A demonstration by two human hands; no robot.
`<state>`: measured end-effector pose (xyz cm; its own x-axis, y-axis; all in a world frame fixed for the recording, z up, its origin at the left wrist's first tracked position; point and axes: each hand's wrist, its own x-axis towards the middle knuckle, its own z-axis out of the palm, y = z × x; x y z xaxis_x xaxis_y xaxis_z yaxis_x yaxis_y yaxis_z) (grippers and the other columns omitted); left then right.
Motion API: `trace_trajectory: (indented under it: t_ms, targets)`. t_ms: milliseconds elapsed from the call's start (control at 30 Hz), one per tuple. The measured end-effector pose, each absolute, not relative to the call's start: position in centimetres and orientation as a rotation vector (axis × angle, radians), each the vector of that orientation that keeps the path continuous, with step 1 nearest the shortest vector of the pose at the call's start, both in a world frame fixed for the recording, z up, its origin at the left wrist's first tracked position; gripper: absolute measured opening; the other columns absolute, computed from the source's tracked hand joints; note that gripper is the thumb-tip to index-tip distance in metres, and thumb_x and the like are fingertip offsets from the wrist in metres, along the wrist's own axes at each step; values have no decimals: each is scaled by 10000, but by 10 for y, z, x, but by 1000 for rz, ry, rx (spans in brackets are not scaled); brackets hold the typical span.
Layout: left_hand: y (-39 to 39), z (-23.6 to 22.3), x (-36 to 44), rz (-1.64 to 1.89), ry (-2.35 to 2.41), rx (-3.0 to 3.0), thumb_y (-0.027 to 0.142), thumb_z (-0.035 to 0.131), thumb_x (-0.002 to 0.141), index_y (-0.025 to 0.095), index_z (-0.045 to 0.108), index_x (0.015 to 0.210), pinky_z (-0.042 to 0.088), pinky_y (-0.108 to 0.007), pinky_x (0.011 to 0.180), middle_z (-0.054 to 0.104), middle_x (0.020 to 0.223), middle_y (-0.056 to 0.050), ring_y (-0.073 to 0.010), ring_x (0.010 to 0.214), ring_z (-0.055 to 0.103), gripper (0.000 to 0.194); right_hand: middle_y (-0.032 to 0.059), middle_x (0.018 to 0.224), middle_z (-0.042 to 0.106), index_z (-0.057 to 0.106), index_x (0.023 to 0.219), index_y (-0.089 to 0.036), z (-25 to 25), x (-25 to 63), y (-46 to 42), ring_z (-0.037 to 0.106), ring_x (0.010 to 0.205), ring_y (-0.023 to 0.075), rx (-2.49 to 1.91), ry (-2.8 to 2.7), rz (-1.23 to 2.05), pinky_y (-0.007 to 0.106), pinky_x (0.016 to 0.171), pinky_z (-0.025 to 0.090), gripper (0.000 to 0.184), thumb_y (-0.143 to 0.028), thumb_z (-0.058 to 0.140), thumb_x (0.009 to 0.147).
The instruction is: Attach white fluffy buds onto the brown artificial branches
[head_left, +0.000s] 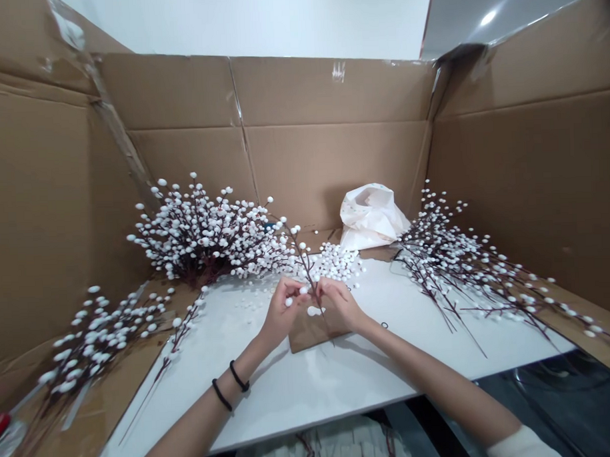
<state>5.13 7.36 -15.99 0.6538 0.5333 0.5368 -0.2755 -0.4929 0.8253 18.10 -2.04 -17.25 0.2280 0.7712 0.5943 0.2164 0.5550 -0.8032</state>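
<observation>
My right hand (340, 300) pinches a thin brown branch (306, 258) that stands nearly upright, with a few white berries near its top. Close beside the stem, my left hand (283, 304) has its fingertips closed on a small white berry (304, 290); another white berry shows by its fingers. Below both hands lies a brown cardboard piece (309, 338), with a few white berries (315, 311) above it. A pile of loose white berries (339, 259) is spread behind my hands.
A big bunch of white-berried branches (200, 232) stands at the back left. More branches lie at the right (461, 263) and the left (98, 336). A white plastic bag (372, 216) sits at the back. Cardboard walls (332, 154) enclose the white table (271, 403).
</observation>
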Motion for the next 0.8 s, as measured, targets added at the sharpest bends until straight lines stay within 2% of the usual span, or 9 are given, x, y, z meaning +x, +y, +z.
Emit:
trace_trajectory:
  t_ms: [100,233,367,467,533,600,700,800]
  targets:
    - [73,-160,50,997,200,1827,532,624,705,184,495,782,408,-201,627,530,738,17,-90,662,513,378,21,654,502,568,705,-157,-173,187,-16,459,635,131,-902,-1146,550,263,634,353,319,-398,439,870]
    - [71,-163,51,917,178,1802,502,641,704,185,483,770,386,-182,555,475,706,38,-70,589,468,360,31,780,560,613,808,-161,-174,185,-9,493,695,130,-744,-903,978,243,636,367,179,-334,574,782]
    - [68,-164,52,845,159,1810,489,633,715,181,497,769,405,-194,588,496,745,25,-70,599,471,341,48,892,604,616,806,-161,-171,179,-11,532,766,133,-654,-810,1202,228,656,394,184,-338,613,754]
    - [67,-165,53,776,143,1782,483,640,710,175,510,793,437,-210,622,543,970,-33,-82,675,517,344,73,912,621,636,886,-152,-168,178,-14,559,829,157,-623,-848,1241,253,724,424,266,-389,597,771]
    - [67,-167,55,718,127,1738,477,633,719,175,503,808,447,-218,620,546,1019,-48,-91,688,540,341,83,950,623,632,957,-159,-167,178,-16,574,833,173,-612,-855,1240,279,713,450,319,-420,589,778]
    - [68,-171,57,655,114,1698,473,616,735,182,486,827,438,-217,599,575,853,-19,-91,626,538,332,88,1060,604,625,968,-178,-166,178,-16,585,815,184,-594,-862,1223,290,638,473,335,-442,605,761]
    - [69,-177,60,555,106,1680,480,592,751,188,472,877,420,-215,589,533,613,35,-98,558,518,340,89,1228,526,623,914,-185,-166,178,-18,598,822,208,-560,-915,1218,283,527,479,345,-472,639,722]
    - [69,-176,59,555,116,1699,517,579,745,186,468,1022,399,-213,573,504,574,50,-101,538,490,445,73,1224,535,615,838,-185,-165,179,-21,606,845,201,-530,-912,1169,295,583,504,295,-452,655,718]
